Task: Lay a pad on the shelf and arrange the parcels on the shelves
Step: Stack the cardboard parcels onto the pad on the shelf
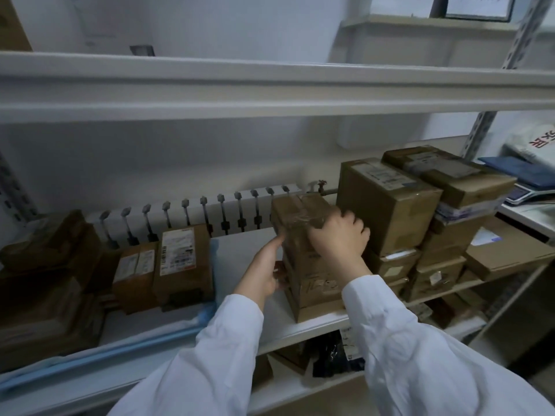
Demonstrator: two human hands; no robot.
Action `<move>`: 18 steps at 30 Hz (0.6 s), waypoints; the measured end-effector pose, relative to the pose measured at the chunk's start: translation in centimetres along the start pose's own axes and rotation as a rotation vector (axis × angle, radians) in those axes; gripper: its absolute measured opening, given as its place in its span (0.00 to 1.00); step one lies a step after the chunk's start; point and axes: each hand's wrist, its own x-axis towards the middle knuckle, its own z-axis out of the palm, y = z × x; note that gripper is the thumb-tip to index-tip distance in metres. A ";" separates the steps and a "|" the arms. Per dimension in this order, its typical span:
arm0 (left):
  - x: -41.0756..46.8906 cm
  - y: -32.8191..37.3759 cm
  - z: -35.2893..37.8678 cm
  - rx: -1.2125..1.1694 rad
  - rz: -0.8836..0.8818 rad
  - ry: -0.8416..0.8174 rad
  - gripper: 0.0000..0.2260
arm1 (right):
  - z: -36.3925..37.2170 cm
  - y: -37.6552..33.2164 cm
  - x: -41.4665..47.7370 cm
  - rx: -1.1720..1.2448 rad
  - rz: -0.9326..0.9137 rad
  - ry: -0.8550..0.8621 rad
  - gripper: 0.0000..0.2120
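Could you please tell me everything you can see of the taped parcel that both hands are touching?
The taped parcel is a brown cardboard box with shiny clear tape across its top; no label shows. It sits upright on a lower box on the white shelf. The right hand curls over its top, and the left hand lies flat against its left side. A taller box stands close on its right.

White wall (150,163), ribbed radiator (231,214)
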 end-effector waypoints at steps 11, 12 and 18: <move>0.9 -0.9 2.0 -0.030 0.196 0.045 0.13 | 0.2 2.6 1.1 0.462 -0.072 -0.113 0.24; 0.9 -0.7 1.6 -0.074 0.234 0.059 0.13 | 0.1 2.7 1.2 0.568 -0.092 -0.124 0.23; 0.0 0.7 -2.3 -0.245 0.360 0.139 0.09 | 1.2 3.0 1.2 0.841 0.006 -0.164 0.20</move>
